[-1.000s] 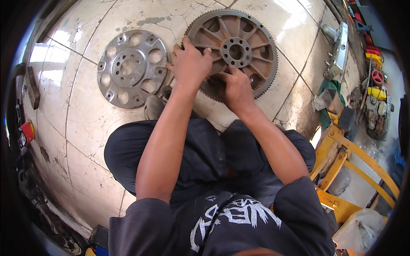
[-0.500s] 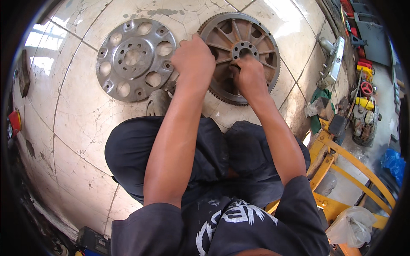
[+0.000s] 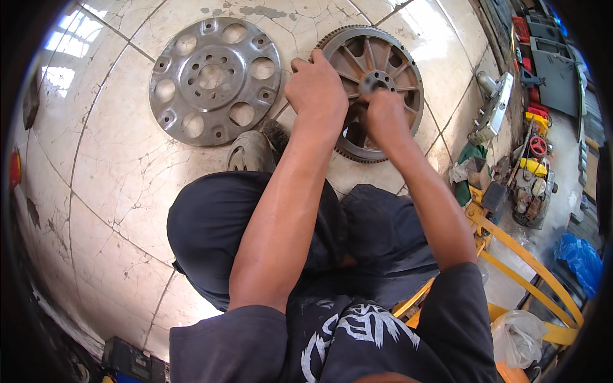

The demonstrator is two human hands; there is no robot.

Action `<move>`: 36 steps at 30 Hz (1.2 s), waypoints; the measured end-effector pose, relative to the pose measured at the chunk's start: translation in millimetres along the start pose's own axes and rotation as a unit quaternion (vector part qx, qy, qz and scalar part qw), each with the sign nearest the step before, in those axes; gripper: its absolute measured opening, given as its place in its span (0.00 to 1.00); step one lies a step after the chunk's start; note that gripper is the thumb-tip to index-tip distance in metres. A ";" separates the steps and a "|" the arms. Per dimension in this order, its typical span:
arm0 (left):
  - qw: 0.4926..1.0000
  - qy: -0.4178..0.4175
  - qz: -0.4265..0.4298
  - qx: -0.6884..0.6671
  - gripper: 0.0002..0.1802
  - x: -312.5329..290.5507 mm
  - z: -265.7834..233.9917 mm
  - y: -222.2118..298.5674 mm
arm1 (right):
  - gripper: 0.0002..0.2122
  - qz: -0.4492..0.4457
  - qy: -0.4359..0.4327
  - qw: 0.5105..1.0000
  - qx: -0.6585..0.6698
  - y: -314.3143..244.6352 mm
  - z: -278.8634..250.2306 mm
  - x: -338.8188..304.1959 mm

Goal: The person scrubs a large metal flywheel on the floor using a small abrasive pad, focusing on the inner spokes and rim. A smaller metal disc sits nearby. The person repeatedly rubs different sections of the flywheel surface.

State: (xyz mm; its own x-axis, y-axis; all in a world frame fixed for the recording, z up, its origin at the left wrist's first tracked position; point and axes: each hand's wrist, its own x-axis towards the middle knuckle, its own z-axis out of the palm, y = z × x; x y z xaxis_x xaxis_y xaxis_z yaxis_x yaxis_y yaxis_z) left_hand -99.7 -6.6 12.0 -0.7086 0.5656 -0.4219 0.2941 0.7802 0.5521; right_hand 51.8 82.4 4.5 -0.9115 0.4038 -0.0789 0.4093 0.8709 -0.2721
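Note:
A toothed flywheel (image 3: 399,64) with a spoked, rust-brown inside and a drilled hub stands in front of me. It looks tilted, though how it rests is hidden by my arms. My left hand (image 3: 319,89) is closed on its left rim, with the thumb side toward the teeth. My right hand (image 3: 387,118) is closed just below the hub. A dark blur shows at its fingertips, and what it holds is too unclear to name. To the left, a flat round metal plate (image 3: 209,105) with large round holes lies on the tiles.
Cracked cream tiles (image 3: 121,179) form the floor. My shoe (image 3: 250,152) is beside the plate. On the right are a silver metal part (image 3: 495,105), a machine with a red handwheel (image 3: 537,147), a yellow metal frame (image 3: 523,255), a clear plastic bag (image 3: 518,338) and a blue bag (image 3: 580,255).
The view has shifted slightly. My left hand stays on the flywheel's rim while my right hand moves a little near the hub. The flywheel appears somewhat more tilted.

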 end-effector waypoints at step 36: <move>0.999 -0.037 -0.011 -0.026 0.29 -6.3 -1.0 -0.4 | 0.07 0.049 -0.019 0.999 -0.003 -8.9 6.6 -7.9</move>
State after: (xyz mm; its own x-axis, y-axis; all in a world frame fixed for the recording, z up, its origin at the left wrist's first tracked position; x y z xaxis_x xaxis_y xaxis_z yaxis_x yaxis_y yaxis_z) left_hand -95.9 -10.7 15.2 -0.6641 0.5690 -0.4850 0.2438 0.7781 0.5789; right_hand 55.1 69.6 1.3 -0.8681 0.4757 -0.1418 0.4964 0.8298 -0.2550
